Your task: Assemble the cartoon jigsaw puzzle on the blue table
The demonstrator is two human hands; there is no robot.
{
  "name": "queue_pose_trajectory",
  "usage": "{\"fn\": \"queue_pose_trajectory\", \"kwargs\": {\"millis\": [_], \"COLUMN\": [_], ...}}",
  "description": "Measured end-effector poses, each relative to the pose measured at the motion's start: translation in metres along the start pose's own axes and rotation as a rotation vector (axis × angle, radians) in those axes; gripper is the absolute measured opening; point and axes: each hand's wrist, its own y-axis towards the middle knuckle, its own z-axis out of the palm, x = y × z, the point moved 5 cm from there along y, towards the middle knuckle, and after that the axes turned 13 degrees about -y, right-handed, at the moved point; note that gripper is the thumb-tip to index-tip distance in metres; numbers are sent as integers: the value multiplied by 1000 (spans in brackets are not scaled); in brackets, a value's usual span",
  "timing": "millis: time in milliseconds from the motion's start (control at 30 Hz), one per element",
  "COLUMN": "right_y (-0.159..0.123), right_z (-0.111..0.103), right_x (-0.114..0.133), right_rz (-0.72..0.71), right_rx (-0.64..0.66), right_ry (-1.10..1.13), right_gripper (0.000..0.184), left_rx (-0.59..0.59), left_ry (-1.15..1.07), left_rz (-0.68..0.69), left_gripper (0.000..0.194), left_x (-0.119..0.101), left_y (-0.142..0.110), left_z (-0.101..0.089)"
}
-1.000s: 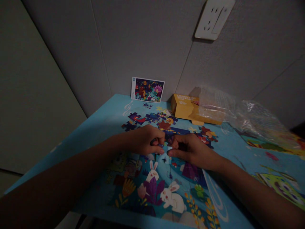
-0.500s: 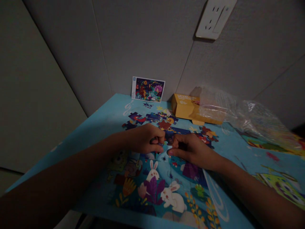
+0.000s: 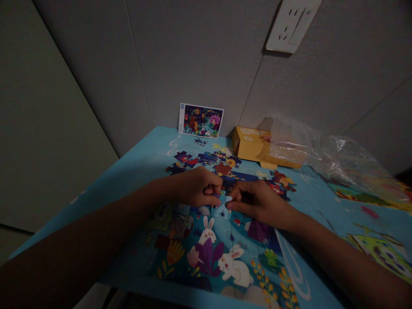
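My left hand and my right hand meet over the upper edge of a joined jigsaw puzzle that shows white rabbits and purple leaves. Between their fingertips is a light-blue puzzle piece, pinched from the left and from the right. Both hands are closed, thumb against forefinger. Part of the piece is hidden by the fingers, and whether it sits in the puzzle I cannot tell. Just beyond the hands lie loose and partly joined dark-blue puzzle pieces. An orange-red group of pieces is to the right.
Against the wall leans a picture card of the puzzle scene. A yellow box stands beside it, partly under a clear plastic bag. The blue table carries printed cartoon figures. A socket is on the wall.
My hands stay almost in place. More of the light-blue piece shows between the fingertips than half a second ago.
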Motion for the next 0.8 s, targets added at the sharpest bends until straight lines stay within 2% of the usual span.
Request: {"fn": "queue_pose_trajectory", "kwargs": {"millis": [133,267,800], "right_y": [0,1,1], "right_z": [-1,-1,-3], "right_x": [-1,-1,4], "right_rz": [-3,1,-14], "right_rx": [-49,-25,-27], "right_ry": [-6,-33,-32], "right_gripper": [28,22,18], "left_rx": [11,14,31], "left_ry": [26,50,125], "left_rz": [10,16,41], "left_gripper": [18,17,16], "left_x": [3,5,4], "left_y": [0,0,0], "left_z": [1,2,1]}}
